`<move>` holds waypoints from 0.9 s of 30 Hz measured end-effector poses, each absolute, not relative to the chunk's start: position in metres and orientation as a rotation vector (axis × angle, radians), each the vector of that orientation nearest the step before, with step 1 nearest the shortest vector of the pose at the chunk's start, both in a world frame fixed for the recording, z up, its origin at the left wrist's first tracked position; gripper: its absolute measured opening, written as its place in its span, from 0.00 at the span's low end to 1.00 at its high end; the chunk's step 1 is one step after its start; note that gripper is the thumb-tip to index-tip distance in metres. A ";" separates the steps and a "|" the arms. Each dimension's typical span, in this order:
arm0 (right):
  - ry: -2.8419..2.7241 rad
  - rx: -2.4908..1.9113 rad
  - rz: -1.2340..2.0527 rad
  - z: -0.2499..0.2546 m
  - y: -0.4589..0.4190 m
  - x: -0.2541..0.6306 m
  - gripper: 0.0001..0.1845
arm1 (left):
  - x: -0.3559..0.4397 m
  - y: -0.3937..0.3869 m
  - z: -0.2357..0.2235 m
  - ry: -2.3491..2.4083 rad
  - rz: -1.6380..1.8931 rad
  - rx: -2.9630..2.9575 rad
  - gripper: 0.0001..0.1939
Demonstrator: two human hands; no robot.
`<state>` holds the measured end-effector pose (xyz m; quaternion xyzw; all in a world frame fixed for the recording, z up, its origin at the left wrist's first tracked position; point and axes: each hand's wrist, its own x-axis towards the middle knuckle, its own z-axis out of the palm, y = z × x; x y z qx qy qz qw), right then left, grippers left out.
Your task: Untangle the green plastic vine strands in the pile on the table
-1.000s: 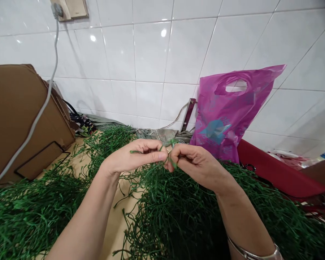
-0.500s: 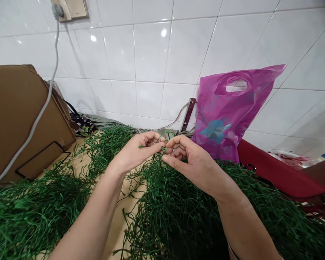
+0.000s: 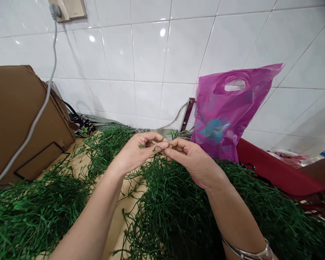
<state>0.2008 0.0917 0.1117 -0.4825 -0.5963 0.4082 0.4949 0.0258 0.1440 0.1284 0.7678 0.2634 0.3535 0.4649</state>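
Observation:
My left hand and my right hand meet at the middle of the view, thumbs and fingertips pinched together. Between them is a thin green cord, its short ends poking out around the fingers. The fingertips hide most of it. Directly below both hands lies a big tangled heap of green cords, each thin and stringy, some with small knobs at the ends. A second pile of green cords spreads at the left, and a smaller pile lies behind my left wrist.
A tan table surface shows between the piles. Upright at the left stands a cardboard box, with a grey power cable hanging in front. A purple plastic bag leans on the tiled wall; a red panel lies at right.
My right hand has closed its fingers and thumb nearer the left fingertips, and its forearm has shifted left, showing a bracelet. The left hand has barely moved.

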 end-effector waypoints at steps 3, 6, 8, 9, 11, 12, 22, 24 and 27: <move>-1.445 -1.183 0.962 0.110 0.094 0.202 0.11 | 0.024 0.143 0.130 0.650 0.771 1.916 0.09; -1.463 -1.215 0.907 0.108 0.096 0.202 0.07 | 0.023 0.142 0.131 0.723 0.706 1.952 0.09; -1.493 -1.240 0.848 0.107 0.095 0.201 0.04 | 0.022 0.143 0.131 0.755 0.653 1.973 0.09; -1.513 -1.251 0.811 0.108 0.094 0.200 0.03 | 0.021 0.144 0.131 0.755 0.624 1.978 0.10; -1.566 -1.262 0.731 0.109 0.091 0.197 0.01 | 0.020 0.146 0.130 0.731 0.583 1.986 0.10; -1.599 -1.261 0.696 0.110 0.090 0.196 0.03 | 0.019 0.147 0.129 0.707 0.573 1.991 0.10; -1.863 -1.138 0.622 0.117 0.090 0.216 0.09 | 0.018 0.150 0.126 0.454 0.532 1.847 0.09; -1.877 -1.157 0.611 0.118 0.089 0.222 0.09 | 0.017 0.150 0.126 0.566 0.644 1.849 0.11; -1.886 -1.260 0.592 0.122 0.085 0.227 0.12 | 0.018 0.151 0.126 0.690 0.739 1.893 0.10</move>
